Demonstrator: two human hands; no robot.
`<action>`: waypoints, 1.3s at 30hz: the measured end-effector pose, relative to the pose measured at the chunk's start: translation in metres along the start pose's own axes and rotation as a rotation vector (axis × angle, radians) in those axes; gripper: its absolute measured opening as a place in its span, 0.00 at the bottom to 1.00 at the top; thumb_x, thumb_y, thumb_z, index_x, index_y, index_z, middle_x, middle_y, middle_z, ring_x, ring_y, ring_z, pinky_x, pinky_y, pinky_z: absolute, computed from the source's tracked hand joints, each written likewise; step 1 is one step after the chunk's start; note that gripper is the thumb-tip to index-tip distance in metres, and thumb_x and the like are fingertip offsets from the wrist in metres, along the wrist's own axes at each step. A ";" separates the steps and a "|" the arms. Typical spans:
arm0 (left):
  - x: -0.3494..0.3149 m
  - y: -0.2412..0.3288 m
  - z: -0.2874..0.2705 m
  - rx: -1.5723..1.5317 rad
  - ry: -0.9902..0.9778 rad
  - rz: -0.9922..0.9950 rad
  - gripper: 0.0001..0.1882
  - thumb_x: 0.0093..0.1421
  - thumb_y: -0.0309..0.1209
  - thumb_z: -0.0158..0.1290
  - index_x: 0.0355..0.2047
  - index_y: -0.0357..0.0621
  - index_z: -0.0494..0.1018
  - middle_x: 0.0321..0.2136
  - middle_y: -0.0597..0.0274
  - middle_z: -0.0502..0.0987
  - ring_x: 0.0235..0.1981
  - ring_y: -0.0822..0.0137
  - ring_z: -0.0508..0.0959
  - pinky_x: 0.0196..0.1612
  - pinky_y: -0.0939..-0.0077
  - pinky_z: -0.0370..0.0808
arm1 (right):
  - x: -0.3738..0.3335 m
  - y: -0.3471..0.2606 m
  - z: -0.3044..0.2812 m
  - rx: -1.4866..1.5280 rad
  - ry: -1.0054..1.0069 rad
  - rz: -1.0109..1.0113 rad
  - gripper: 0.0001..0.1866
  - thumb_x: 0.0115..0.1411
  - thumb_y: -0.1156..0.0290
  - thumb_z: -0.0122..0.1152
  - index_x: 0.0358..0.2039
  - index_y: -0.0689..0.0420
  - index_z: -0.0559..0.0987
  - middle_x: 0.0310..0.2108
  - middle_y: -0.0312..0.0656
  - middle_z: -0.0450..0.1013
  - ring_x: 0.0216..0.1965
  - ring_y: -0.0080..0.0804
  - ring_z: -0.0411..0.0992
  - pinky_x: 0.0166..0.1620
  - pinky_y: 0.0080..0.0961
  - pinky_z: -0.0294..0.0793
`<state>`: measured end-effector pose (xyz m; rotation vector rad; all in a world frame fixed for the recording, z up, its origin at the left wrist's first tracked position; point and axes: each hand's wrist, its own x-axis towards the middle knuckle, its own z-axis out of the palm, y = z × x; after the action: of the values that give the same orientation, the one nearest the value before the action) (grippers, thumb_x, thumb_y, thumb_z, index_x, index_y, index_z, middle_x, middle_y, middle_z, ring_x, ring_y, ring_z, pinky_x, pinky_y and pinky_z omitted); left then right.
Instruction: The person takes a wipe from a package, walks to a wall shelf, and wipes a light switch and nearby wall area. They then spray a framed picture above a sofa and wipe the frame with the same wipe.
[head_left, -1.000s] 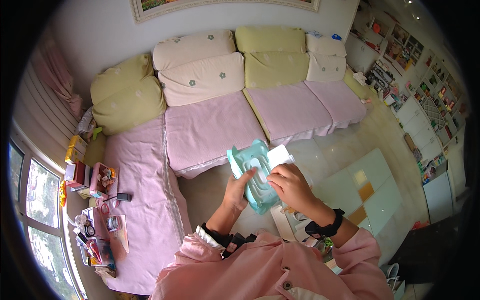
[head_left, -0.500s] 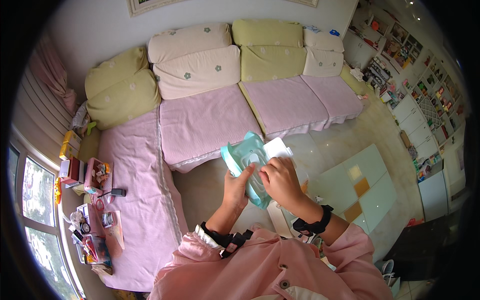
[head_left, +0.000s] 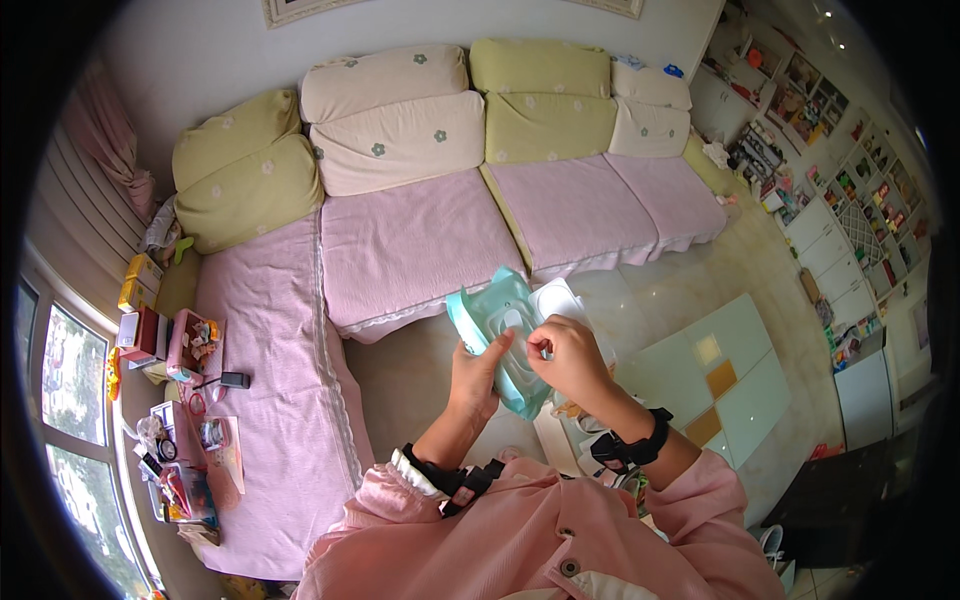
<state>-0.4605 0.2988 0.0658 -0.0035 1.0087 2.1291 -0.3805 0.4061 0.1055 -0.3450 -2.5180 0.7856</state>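
Note:
A teal soft pack of wet wipes [head_left: 483,303] with a white oval in its top opening is held up in front of me. My left hand [head_left: 474,380] grips it from the near left side, thumb lying on top near the opening. Over the pack's right part is my right hand [head_left: 574,360], its fingers curled into a pinch; what they hold, if anything, is too small to make out. Behind that hand stands a white flip lid [head_left: 558,297], swung up and partly hidden.
A glass-topped table [head_left: 745,375] is at the right. An L-shaped sofa with pink covers [head_left: 415,240] runs along the back and left. A pink box [head_left: 187,347], a black adapter [head_left: 235,380] and other small things crowd its left edge. Shelves [head_left: 850,190] line the far right.
My right hand has shifted slightly right, its pinched fingertips moving away from my left thumb and the opening. My left hand keeps its grip on the pack.

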 end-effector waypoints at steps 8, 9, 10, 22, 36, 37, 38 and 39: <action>0.002 -0.002 -0.003 -0.054 -0.002 -0.041 0.21 0.51 0.25 0.57 0.44 0.37 0.64 0.38 0.58 0.73 0.37 0.65 0.75 0.38 0.70 0.74 | 0.003 0.002 -0.013 0.154 -0.060 0.012 0.07 0.41 0.75 0.64 0.20 0.60 0.74 0.20 0.40 0.68 0.24 0.35 0.68 0.30 0.28 0.68; 0.001 -0.002 -0.002 -0.050 -0.005 -0.035 0.21 0.51 0.25 0.57 0.44 0.37 0.64 0.38 0.58 0.73 0.37 0.65 0.75 0.38 0.70 0.74 | 0.002 0.002 -0.011 0.095 -0.050 -0.007 0.07 0.41 0.74 0.65 0.21 0.60 0.74 0.20 0.41 0.68 0.25 0.36 0.68 0.30 0.29 0.67; 0.001 -0.002 -0.002 -0.045 -0.009 -0.028 0.20 0.51 0.24 0.57 0.44 0.37 0.64 0.37 0.58 0.73 0.36 0.65 0.75 0.38 0.70 0.74 | 0.001 0.002 -0.008 0.022 -0.026 -0.048 0.08 0.41 0.74 0.65 0.21 0.60 0.74 0.21 0.41 0.68 0.25 0.37 0.68 0.31 0.30 0.67; 0.000 -0.006 -0.003 0.029 -0.052 0.009 0.19 0.50 0.23 0.57 0.43 0.37 0.65 0.36 0.59 0.74 0.35 0.66 0.75 0.38 0.71 0.74 | -0.003 0.003 0.006 0.001 0.034 -0.098 0.08 0.44 0.79 0.59 0.18 0.59 0.68 0.20 0.44 0.67 0.25 0.44 0.67 0.31 0.36 0.63; -0.001 -0.003 -0.006 -0.047 -0.097 -0.128 0.20 0.53 0.26 0.55 0.45 0.36 0.64 0.37 0.57 0.73 0.36 0.63 0.76 0.39 0.68 0.75 | -0.008 0.009 -0.031 0.965 -0.276 0.259 0.03 0.56 0.77 0.53 0.31 0.60 0.70 0.31 0.32 0.64 0.35 0.19 0.62 0.41 0.16 0.62; -0.002 -0.004 -0.007 -0.037 -0.099 -0.134 0.20 0.53 0.26 0.55 0.45 0.36 0.64 0.37 0.57 0.73 0.36 0.63 0.76 0.39 0.68 0.75 | -0.008 0.007 -0.036 1.122 -0.230 0.298 0.03 0.56 0.77 0.53 0.31 0.59 0.70 0.32 0.32 0.64 0.36 0.19 0.62 0.42 0.16 0.62; -0.002 -0.004 -0.007 -0.055 -0.066 -0.152 0.21 0.53 0.26 0.56 0.46 0.36 0.63 0.39 0.56 0.72 0.37 0.61 0.75 0.41 0.67 0.75 | -0.006 0.006 -0.042 1.097 -0.158 0.254 0.04 0.56 0.74 0.53 0.33 0.59 0.70 0.32 0.32 0.65 0.36 0.18 0.63 0.42 0.16 0.62; -0.004 -0.005 -0.008 -0.081 -0.113 -0.137 0.22 0.52 0.27 0.56 0.46 0.36 0.63 0.39 0.56 0.72 0.38 0.61 0.75 0.41 0.66 0.75 | -0.004 0.004 -0.047 1.103 -0.092 0.185 0.06 0.57 0.72 0.54 0.34 0.58 0.70 0.33 0.31 0.65 0.37 0.17 0.63 0.42 0.15 0.62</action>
<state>-0.4566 0.2925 0.0584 0.0073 0.8323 2.0201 -0.3526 0.4302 0.1360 -0.1395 -1.7520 2.0936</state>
